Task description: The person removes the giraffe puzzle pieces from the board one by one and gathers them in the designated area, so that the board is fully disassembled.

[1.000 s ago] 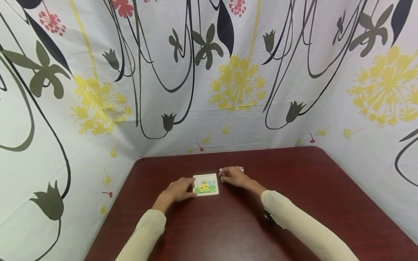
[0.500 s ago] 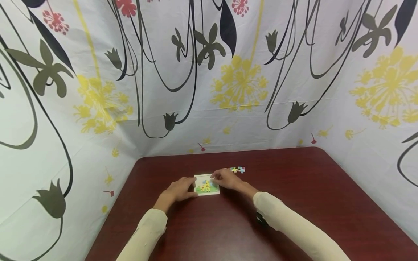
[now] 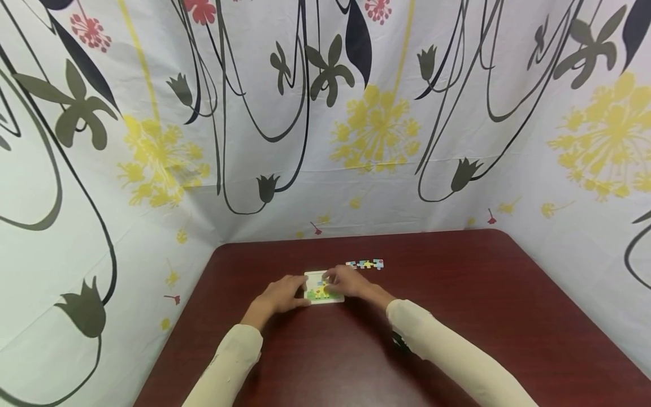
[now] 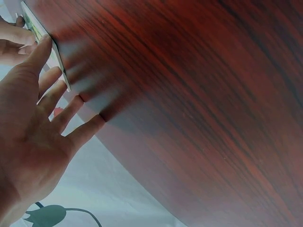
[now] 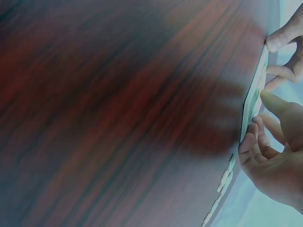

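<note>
A small white-framed giraffe jigsaw puzzle [image 3: 333,301] lies flat on the table. At its left edge, my left hand [image 3: 280,294] steadies the frame, its thumb at the near corner. In the left wrist view, the fingers of that left hand [image 4: 28,118] are spread and fairly straight, some tips on the tabletop. My right hand [image 3: 350,280] is over the puzzle's right half, covering part of the picture. The right wrist view has the thumb and forefinger of the right hand [image 5: 279,165] pinched down at the board; the puzzle piece between them is mostly hidden.
Several loose puzzle pieces [image 3: 367,264] lie in a row behind and right of the frame. The dark red wooden table [image 3: 325,362] ends at a patterned cloth wall [image 3: 325,209] at the back and sides.
My right hand has moved left from the loose pieces onto the puzzle, uncovering the row behind it. The left hand has stayed at the frame's left edge.
</note>
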A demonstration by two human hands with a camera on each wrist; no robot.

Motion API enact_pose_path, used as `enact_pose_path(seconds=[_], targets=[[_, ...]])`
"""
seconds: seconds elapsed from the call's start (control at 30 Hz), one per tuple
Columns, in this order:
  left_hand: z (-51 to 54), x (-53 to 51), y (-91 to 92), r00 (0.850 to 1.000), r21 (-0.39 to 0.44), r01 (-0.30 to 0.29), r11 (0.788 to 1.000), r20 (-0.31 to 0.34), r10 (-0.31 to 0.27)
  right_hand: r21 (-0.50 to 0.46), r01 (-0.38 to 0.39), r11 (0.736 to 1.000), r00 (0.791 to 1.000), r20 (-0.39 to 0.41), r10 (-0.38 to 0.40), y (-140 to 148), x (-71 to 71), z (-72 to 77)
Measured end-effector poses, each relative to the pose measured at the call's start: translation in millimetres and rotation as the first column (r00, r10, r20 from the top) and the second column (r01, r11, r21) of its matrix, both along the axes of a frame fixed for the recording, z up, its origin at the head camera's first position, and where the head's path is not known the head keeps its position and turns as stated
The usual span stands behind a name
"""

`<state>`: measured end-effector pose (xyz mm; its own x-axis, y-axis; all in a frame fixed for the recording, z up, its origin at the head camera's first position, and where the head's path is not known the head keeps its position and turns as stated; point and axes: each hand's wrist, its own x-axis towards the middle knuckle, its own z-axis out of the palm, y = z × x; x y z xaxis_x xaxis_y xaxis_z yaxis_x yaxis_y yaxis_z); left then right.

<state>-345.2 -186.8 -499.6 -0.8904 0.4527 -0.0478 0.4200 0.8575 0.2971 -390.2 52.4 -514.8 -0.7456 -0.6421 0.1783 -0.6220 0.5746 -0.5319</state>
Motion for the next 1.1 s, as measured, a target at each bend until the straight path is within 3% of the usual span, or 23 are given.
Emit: enact_pose_path(seconds=[0.27,0.47,0.7,1.1], targets=[[1.3,0.9,0.2,1.0,-0.002,-0.006,1.0,0.002,0.006,0.028,0.002,1.0,1.0,-0.004,-0.002,-2.5,-0.6,-0.2],[1.8,1.6,0.0,1.0,0.001,-0.001,1.0,-0.001,0.001,0.038,0.069,0.997,0.998,0.006,-0.069,-4.0,3.0,1.1],[3.1,1.5,0.3,1.0,0.002,0.006,1.0,-0.006,-0.006,-0.034,0.073,0.997,0.997,-0.035,-0.074,-3.4,8.1,1.8],[2.8,2.1,0.7,1.0,0.003,-0.008,1.0,0.003,0.008,-0.136,0.042,0.99,0.999,-0.013,-0.044,-0.6,10.0,3.6]])
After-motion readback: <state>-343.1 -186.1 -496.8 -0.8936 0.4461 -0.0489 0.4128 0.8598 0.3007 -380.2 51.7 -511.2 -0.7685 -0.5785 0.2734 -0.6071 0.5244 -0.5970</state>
